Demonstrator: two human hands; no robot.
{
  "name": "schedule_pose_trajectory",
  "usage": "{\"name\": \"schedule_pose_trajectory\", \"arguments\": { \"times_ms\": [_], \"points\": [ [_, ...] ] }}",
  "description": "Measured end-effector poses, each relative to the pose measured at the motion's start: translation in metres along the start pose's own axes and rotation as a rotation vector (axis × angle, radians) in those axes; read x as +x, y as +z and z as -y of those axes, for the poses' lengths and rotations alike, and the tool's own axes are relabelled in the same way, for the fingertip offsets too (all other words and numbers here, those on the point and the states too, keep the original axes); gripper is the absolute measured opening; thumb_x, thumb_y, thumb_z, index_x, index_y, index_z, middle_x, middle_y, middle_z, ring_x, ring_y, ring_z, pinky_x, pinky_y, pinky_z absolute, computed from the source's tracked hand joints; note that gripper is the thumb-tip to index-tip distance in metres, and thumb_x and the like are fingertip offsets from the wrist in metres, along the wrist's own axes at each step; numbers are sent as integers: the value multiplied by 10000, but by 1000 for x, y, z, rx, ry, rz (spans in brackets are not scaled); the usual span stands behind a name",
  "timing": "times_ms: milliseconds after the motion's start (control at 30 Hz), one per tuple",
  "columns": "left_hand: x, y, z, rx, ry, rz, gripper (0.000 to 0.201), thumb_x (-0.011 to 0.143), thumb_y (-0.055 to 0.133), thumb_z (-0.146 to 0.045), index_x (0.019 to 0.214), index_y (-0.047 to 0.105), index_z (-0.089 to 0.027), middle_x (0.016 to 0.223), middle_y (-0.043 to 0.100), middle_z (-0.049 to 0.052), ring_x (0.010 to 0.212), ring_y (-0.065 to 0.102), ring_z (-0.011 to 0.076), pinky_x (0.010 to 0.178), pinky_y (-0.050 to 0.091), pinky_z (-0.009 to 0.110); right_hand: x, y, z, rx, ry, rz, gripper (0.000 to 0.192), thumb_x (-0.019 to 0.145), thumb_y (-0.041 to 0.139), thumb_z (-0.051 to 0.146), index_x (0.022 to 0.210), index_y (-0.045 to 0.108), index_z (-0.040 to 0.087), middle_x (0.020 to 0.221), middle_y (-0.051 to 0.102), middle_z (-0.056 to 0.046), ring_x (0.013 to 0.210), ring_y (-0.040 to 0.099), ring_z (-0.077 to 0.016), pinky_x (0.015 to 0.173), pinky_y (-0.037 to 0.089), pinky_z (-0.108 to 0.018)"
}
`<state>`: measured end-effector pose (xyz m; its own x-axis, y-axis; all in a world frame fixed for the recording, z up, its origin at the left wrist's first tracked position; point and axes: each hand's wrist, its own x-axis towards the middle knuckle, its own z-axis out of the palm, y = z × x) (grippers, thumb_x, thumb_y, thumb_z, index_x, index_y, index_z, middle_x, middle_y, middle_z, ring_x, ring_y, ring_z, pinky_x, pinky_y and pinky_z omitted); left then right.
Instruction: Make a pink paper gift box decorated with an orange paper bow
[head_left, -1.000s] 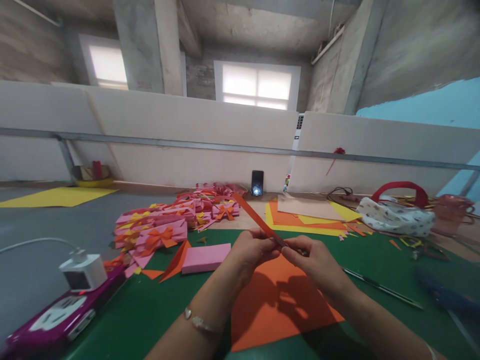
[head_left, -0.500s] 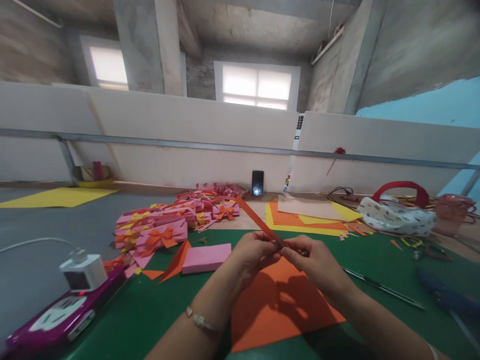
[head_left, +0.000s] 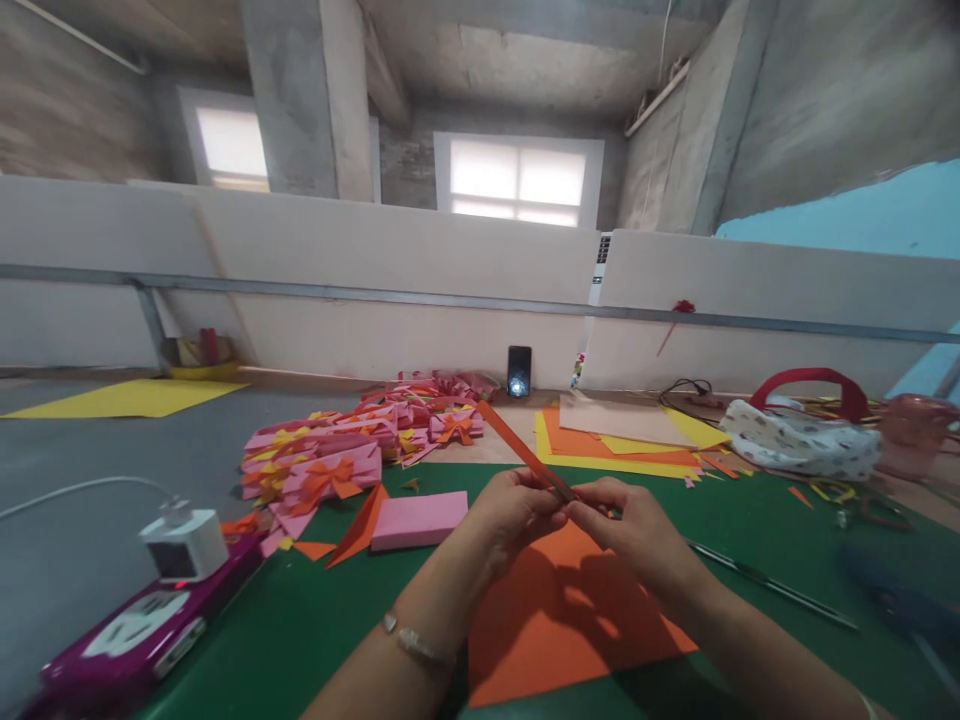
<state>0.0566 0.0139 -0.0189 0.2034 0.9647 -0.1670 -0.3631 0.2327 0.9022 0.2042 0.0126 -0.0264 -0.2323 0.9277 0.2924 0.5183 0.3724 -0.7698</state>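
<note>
Barely any change since earlier: both hands stay pinched on the orange paper strip [head_left: 525, 452]. Left hand [head_left: 514, 510] and right hand [head_left: 626, 525] meet fingertip to fingertip above the orange sheet [head_left: 562, 620] on the green mat [head_left: 315, 620]; strip angles up and away leftward.

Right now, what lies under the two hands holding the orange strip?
An orange paper sheet lies flat on the green mat, beneath the left hand and right hand pinching the orange paper strip. Whatever lies under the sheet is covered.
</note>
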Motion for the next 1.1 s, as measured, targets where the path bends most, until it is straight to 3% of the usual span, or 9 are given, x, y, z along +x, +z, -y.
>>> {"name": "schedule_pose_trajectory", "arguments": {
  "times_ms": [300, 767, 933, 1100],
  "points": [
    [3, -1, -1, 1, -54, -48, 168, 538, 622, 37, 619, 664, -105, 606, 629, 18, 503, 522, 40, 499, 435, 123, 0, 1, -2, 49, 8, 3, 222, 747, 569, 340, 789, 708, 172, 833, 664, -53, 776, 568, -198, 662, 409, -289],
    [6, -2, 3, 21, -38, -7, 192, 587, 556, 48, 655, 667, -93, 641, 625, 27, 539, 551, 52, 521, 462, 127, 0, 0, -2, 50, 29, 20, 216, 738, 574, 335, 769, 698, 161, 817, 649, -54, 760, 553, -194, 645, 394, -287],
    [4, -4, -2, 7, -20, -28, 188, 597, 574, 59, 667, 637, -104, 629, 634, 24, 539, 574, 65, 539, 479, 146, 1, 0, -2, 54, 54, 8, 233, 734, 567, 343, 760, 696, 151, 733, 611, -38, 657, 504, -157, 568, 371, -261],
    [3, -8, -6, -32, 25, -39, 160, 654, 600, 16, 745, 632, -112, 694, 661, 43, 575, 606, 71, 572, 495, 146, 0, -1, -2, 100, 49, -14, 237, 727, 582, 352, 794, 698, 157, 769, 620, -38, 689, 504, -158, 585, 376, -255]
  ]
}}
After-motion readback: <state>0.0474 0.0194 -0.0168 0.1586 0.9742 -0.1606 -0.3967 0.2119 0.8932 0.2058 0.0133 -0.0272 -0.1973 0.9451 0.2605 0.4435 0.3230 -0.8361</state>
